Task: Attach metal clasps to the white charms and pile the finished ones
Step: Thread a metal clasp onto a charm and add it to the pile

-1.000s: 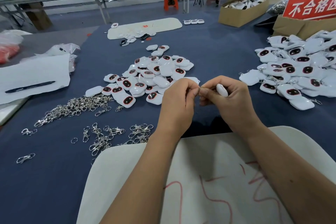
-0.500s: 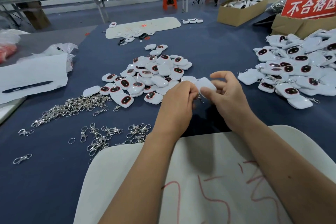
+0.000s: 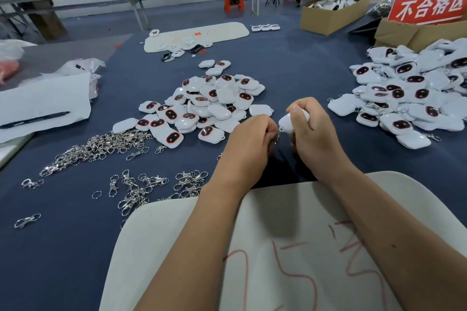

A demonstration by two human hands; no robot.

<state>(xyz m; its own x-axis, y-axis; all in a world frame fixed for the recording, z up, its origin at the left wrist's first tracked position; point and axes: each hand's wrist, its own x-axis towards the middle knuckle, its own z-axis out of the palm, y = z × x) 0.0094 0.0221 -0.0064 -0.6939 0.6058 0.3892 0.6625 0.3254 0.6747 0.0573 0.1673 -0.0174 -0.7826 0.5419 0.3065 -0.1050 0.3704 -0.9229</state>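
While the left hand [image 3: 252, 139] pinches a clasp [image 3: 278, 137] (barely visible), the right hand [image 3: 312, 129] grips a charm [image 3: 288, 122].

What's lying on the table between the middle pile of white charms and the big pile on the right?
In the head view, bare blue tabletop separates the middle pile from the right pile; nearer the person, the right hand holding a charm sits in that gap.

Table [image 3: 290, 58]: charm pile [image 3: 207, 103] centre, clasp heap [image 3: 101, 146] to its left-front, second charm pile [image 3: 414, 93] far right. Both hands meet between the piles, left hand [image 3: 250, 139] beside right hand [image 3: 310, 131]. Pen [image 3: 34, 120] on paper [image 3: 50, 98] at left edge.
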